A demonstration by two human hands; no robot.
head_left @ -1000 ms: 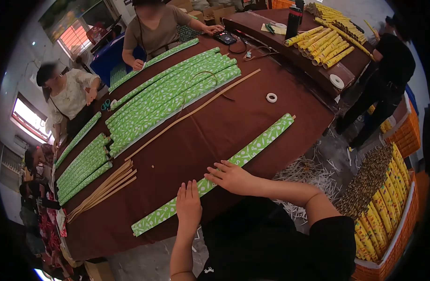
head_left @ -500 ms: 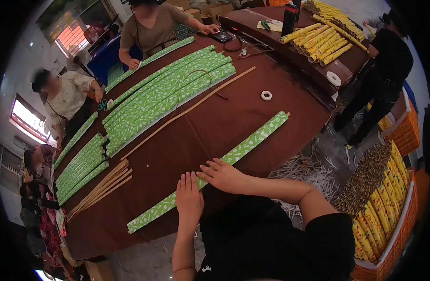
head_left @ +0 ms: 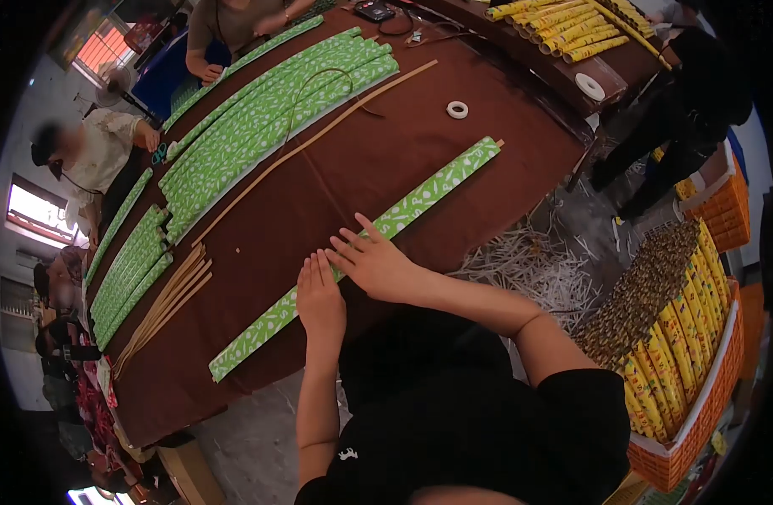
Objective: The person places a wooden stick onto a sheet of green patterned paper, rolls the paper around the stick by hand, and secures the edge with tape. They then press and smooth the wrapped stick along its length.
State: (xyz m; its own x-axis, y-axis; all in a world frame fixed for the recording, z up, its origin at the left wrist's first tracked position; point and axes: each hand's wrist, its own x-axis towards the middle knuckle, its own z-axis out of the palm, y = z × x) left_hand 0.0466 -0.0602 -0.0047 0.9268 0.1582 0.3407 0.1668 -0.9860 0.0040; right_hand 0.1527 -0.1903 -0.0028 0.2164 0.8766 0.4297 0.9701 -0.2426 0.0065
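A long green, white-patterned paper roll (head_left: 441, 190) lies diagonally along the near side of the table, with a wooden stick end (head_left: 500, 143) poking out at its upper right. My left hand (head_left: 322, 301) lies flat on the roll near its middle, fingers stretched out. Just to the right, my right hand (head_left: 378, 263) rests on the same roll, palm down with fingers spread. The stretch of roll under both palms is hidden.
Many green rolls (head_left: 260, 126) lie beyond a long thin stick (head_left: 319, 147). Loose sticks (head_left: 163, 311) lie at left, a tape roll (head_left: 457, 110) at upper right. Yellow rolls (head_left: 669, 366) fill an orange basket (head_left: 698, 429). Co-workers stand around the table.
The view has tilted, so the table sits higher in it. My right fingers are more spread on the green roll. The co-worker at the back has lifted a hand off the black device.
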